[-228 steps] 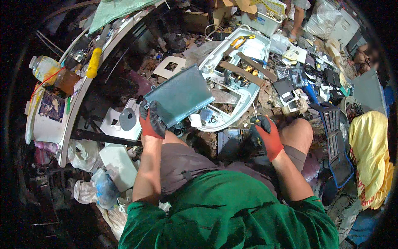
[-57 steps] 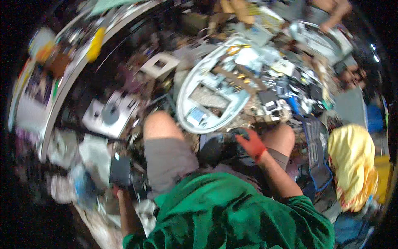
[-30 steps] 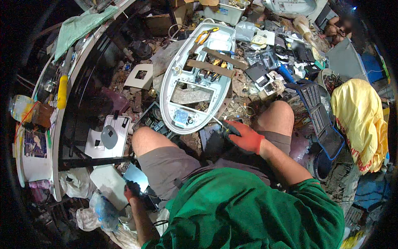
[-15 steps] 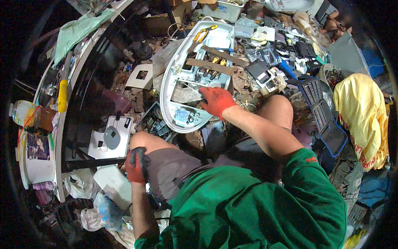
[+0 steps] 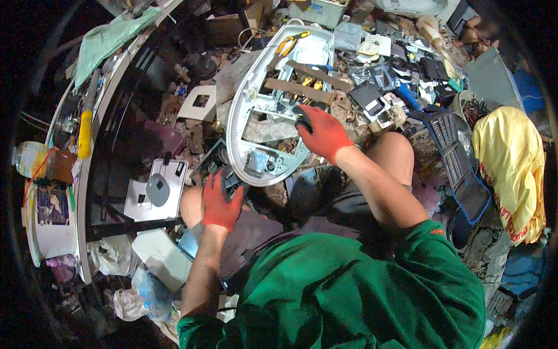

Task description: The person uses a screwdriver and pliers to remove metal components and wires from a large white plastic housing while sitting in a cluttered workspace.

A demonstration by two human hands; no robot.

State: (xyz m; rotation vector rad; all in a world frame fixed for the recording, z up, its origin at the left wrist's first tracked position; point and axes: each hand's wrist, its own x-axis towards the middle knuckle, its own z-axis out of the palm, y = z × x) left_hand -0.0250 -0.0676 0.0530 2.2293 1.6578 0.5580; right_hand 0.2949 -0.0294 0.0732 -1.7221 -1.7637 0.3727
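A white oval appliance shell [image 5: 233, 125] lies open in front of my knees, with brown strips [image 5: 302, 88], metal parts and orange-handled pliers [image 5: 292, 42] inside it. My right hand [image 5: 323, 135], in a red glove, reaches into the middle of the shell, its fingertips closed round a small dark part [image 5: 302, 118]. My left hand [image 5: 221, 202], also in a red glove, rests over my left knee at the shell's near rim. Its fingers are spread and hold nothing.
Scrap electronics lie all around. A white square frame [image 5: 198, 104] and a white box with a grey disc [image 5: 160, 189] sit to the left. A black panel with blue edging [image 5: 459, 166] and a yellow cloth [image 5: 507, 160] are on the right. A yellow-handled tool [image 5: 85, 135] lies on the left shelf.
My left hand set the flat grey panel down at my left side and came back to the shell's near rim. My right hand moved from my lap into the shell.
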